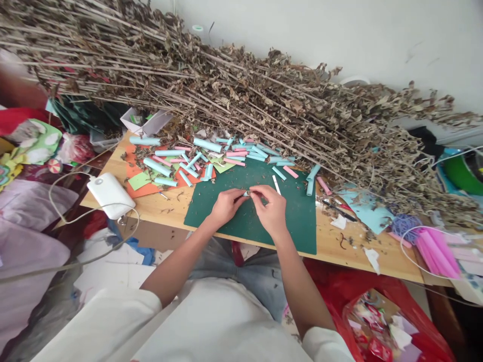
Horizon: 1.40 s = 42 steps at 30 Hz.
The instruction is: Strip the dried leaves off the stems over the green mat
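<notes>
Over the green cutting mat [298,221], my left hand [227,205] and my right hand [272,207] meet fingertip to fingertip. Both pinch a small light-blue paper piece [246,194], mostly hidden by the fingers; whether it is rolled I cannot tell. A narrow white strip [276,184] lies on the mat just beyond my right hand. Behind my hands is a loose pile of blue paper tubes [207,145] and pink paper tubes [236,154], some crossing each other. Two more blue tubes [311,180] rest at the mat's right edge.
A large heap of dried leafy stalks [226,85] spans the back of the wooden table [169,226]. At left lies a white power bank [111,195] with a cable. Blue paper [368,207] and a dark pen-like tool [339,210] lie right; a red bag [339,291] holds scraps below.
</notes>
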Each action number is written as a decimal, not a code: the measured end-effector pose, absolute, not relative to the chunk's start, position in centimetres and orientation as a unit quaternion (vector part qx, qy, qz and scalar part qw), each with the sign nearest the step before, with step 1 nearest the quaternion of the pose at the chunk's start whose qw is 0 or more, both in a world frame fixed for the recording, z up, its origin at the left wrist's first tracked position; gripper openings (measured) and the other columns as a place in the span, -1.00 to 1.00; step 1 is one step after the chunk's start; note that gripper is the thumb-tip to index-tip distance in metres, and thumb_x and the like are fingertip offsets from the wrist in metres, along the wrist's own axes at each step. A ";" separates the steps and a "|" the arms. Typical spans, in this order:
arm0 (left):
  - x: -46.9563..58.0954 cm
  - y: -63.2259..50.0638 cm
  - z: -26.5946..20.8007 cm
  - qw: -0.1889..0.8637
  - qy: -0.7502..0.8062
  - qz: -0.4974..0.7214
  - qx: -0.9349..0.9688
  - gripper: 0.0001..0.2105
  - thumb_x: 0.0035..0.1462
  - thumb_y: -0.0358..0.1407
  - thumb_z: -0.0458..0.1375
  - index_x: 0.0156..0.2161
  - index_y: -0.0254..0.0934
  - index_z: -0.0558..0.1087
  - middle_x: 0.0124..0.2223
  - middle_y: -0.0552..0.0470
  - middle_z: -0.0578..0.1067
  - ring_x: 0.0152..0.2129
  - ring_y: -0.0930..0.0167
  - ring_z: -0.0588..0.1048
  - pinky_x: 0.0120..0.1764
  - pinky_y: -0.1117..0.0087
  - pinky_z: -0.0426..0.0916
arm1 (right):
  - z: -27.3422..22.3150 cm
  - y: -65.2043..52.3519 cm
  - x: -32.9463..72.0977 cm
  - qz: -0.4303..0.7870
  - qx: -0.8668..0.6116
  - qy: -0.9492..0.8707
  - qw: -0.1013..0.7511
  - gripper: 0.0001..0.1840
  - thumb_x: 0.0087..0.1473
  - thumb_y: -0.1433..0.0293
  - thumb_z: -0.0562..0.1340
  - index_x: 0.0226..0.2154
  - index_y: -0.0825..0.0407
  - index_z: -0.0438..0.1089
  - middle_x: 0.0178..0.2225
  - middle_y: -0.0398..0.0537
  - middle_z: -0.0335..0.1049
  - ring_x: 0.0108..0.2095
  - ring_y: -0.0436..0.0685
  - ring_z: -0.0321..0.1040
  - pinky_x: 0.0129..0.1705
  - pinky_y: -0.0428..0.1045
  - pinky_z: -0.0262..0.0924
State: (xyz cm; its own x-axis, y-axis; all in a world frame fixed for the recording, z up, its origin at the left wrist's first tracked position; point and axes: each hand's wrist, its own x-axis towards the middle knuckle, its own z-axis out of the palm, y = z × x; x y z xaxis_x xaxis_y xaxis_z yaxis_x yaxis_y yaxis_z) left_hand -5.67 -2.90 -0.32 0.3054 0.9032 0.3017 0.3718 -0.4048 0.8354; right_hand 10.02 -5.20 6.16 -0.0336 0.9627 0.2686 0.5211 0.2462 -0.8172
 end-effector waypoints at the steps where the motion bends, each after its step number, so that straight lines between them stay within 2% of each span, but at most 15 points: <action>1: -5.6 -2.9 -0.4 0.330 0.434 0.402 0.736 -0.79 0.26 -0.23 0.11 -0.14 -0.27 0.54 -0.23 -0.07 0.59 -0.31 0.37 0.55 -0.20 0.39 0.42 | 5.9 -5.2 9.9 0.279 -0.559 -0.649 0.434 -0.79 0.16 0.33 0.20 -0.14 -0.03 0.44 -0.19 -0.02 0.49 -0.22 0.08 0.45 -0.13 0.01 0.40; 3: -5.6 -2.9 -0.4 0.325 0.436 0.405 0.735 -0.79 0.26 -0.23 0.11 -0.15 -0.28 0.54 -0.22 -0.08 0.59 -0.31 0.38 0.55 -0.20 0.40 0.42 | 5.3 -5.0 9.6 0.311 -0.563 -0.615 0.456 -0.73 0.11 0.32 0.24 -0.11 -0.01 0.41 -0.18 0.00 0.47 -0.24 0.07 0.45 -0.15 0.01 0.41; 6: -5.6 -2.9 -0.4 0.323 0.435 0.402 0.738 -0.79 0.26 -0.24 0.11 -0.14 -0.29 0.54 -0.22 -0.08 0.59 -0.30 0.37 0.55 -0.20 0.39 0.42 | 5.0 -5.0 9.3 0.333 -0.563 -0.585 0.479 -0.83 0.08 0.30 0.26 -0.25 0.01 0.41 -0.28 -0.03 0.46 -0.30 0.07 0.44 -0.19 0.00 0.41; 10: -5.6 -3.0 -0.3 0.330 0.428 0.397 0.741 -0.79 0.26 -0.24 0.10 -0.13 -0.28 0.54 -0.21 -0.08 0.58 -0.28 0.36 0.55 -0.18 0.39 0.42 | 5.7 -5.2 9.3 0.282 -0.572 -0.603 0.479 -0.90 0.09 0.31 0.25 -0.37 0.00 0.43 -0.32 -0.05 0.46 -0.31 0.09 0.42 -0.22 0.01 0.40; 13: -5.7 -3.0 -0.3 0.333 0.426 0.401 0.740 -0.79 0.26 -0.25 0.10 -0.12 -0.28 0.53 -0.21 -0.07 0.58 -0.28 0.37 0.55 -0.17 0.39 0.42 | 6.0 -5.4 9.4 0.236 -0.562 -0.652 0.450 -0.86 0.14 0.32 0.22 -0.40 -0.04 0.47 -0.31 -0.06 0.49 -0.29 0.10 0.43 -0.19 0.03 0.39; 19: -5.7 -3.0 -0.3 0.334 0.428 0.401 0.738 -0.79 0.26 -0.26 0.10 -0.13 -0.28 0.54 -0.19 -0.07 0.59 -0.27 0.36 0.55 -0.16 0.38 0.43 | 5.6 -5.8 9.5 0.192 -0.550 -0.691 0.429 -0.84 0.17 0.34 0.19 -0.33 -0.07 0.50 -0.25 -0.03 0.47 -0.20 0.12 0.44 -0.10 0.06 0.38; 23: -5.7 -3.0 -0.1 0.340 0.427 0.404 0.734 -0.80 0.25 -0.25 0.12 -0.13 -0.28 0.54 -0.19 -0.07 0.59 -0.26 0.37 0.55 -0.15 0.39 0.43 | 5.7 -5.8 9.9 0.233 -0.552 -0.657 0.457 -0.77 0.17 0.34 0.18 -0.13 -0.07 0.48 -0.14 0.01 0.41 -0.27 0.07 0.43 -0.17 0.03 0.40; 25: -5.7 -3.0 -0.1 0.338 0.430 0.404 0.734 -0.80 0.25 -0.24 0.12 -0.14 -0.28 0.54 -0.20 -0.07 0.59 -0.28 0.37 0.55 -0.16 0.39 0.43 | 5.7 -5.4 10.2 0.285 -0.550 -0.642 0.452 -0.70 0.15 0.31 0.20 -0.05 -0.07 0.45 -0.18 -0.02 0.40 -0.32 0.04 0.40 -0.24 0.00 0.39; 29: -5.7 -3.0 -0.1 0.333 0.433 0.401 0.735 -0.80 0.25 -0.25 0.12 -0.14 -0.28 0.54 -0.19 -0.07 0.59 -0.28 0.36 0.56 -0.17 0.38 0.43 | 5.5 -4.5 10.7 0.386 -0.544 -0.616 0.418 -0.62 0.12 0.25 0.23 0.00 -0.03 0.44 -0.41 -0.14 0.38 -0.45 -0.02 0.30 -0.39 -0.08 0.30; 31: -5.7 -3.0 -0.1 0.329 0.432 0.399 0.739 -0.80 0.25 -0.26 0.12 -0.14 -0.28 0.54 -0.19 -0.07 0.59 -0.28 0.36 0.55 -0.16 0.38 0.43 | 5.3 -4.1 10.6 0.406 -0.547 -0.610 0.404 -0.67 0.11 0.23 0.24 -0.08 -0.01 0.49 -0.42 -0.14 0.41 -0.48 -0.03 0.29 -0.43 -0.10 0.27; 34: -5.7 -3.0 -0.2 0.321 0.432 0.396 0.744 -0.80 0.26 -0.27 0.11 -0.14 -0.29 0.54 -0.20 -0.07 0.59 -0.30 0.37 0.55 -0.18 0.39 0.42 | 5.1 -4.1 10.3 0.401 -0.549 -0.603 0.417 -0.76 0.10 0.24 0.25 -0.26 0.03 0.54 -0.36 -0.07 0.48 -0.44 0.00 0.36 -0.38 -0.08 0.30; 37: -5.7 -3.0 -0.2 0.322 0.433 0.398 0.742 -0.81 0.26 -0.27 0.11 -0.14 -0.29 0.54 -0.21 -0.07 0.59 -0.30 0.38 0.55 -0.18 0.40 0.42 | 5.0 -4.4 10.0 0.392 -0.552 -0.590 0.440 -0.78 0.09 0.24 0.26 -0.30 0.03 0.52 -0.35 -0.05 0.51 -0.41 0.04 0.42 -0.34 -0.06 0.34; 42: -5.7 -3.0 -0.5 0.324 0.431 0.404 0.739 -0.81 0.25 -0.28 0.12 -0.13 -0.29 0.54 -0.20 -0.08 0.59 -0.28 0.37 0.55 -0.17 0.39 0.43 | 5.0 -5.1 9.9 0.274 -0.550 -0.644 0.456 -0.84 0.11 0.28 0.26 -0.37 -0.02 0.52 -0.36 -0.06 0.53 -0.37 0.07 0.45 -0.27 -0.02 0.38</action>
State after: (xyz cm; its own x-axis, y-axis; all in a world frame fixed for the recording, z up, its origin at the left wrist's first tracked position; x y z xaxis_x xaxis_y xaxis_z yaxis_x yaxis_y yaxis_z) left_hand -5.68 -2.97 -0.46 0.3032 0.8984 0.3177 0.3757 -0.4191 0.8266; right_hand 9.92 -5.06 4.96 0.0204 0.9581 0.2857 0.4581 0.2451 -0.8545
